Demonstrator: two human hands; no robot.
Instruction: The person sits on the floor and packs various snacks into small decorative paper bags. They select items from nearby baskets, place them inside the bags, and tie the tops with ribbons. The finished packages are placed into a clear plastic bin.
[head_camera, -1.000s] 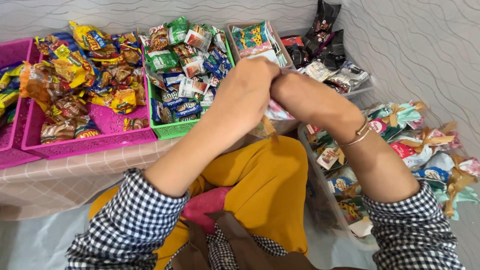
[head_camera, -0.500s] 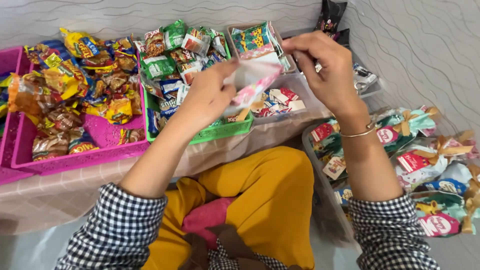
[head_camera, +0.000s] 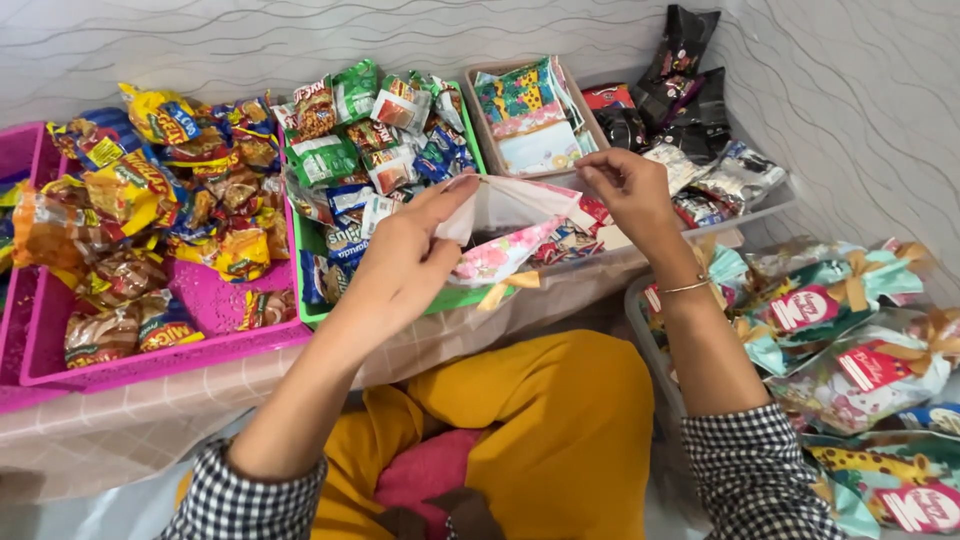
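My left hand (head_camera: 405, 262) and my right hand (head_camera: 628, 190) each pinch one side of the mouth of a small printed paper gift bag (head_camera: 505, 230), pulling it open above the table's front edge. The bag is white inside, with a pink floral print and a gold ribbon hanging below. It hovers over the green basket (head_camera: 305, 252) of small snack packets. Both sleeves are black-and-white checked, and a thin bracelet sits on my right wrist.
A pink basket (head_camera: 200, 310) of orange and yellow snack packs stands at left. A tan tray of flat printed bags (head_camera: 530, 115) and dark packets (head_camera: 680, 90) lie behind. A bin of filled, ribbon-tied gift bags (head_camera: 850, 340) sits at right.
My hands have drawn apart and lowered, spreading the bag's mouth wider. The camera view has shifted slightly, showing more of the table.
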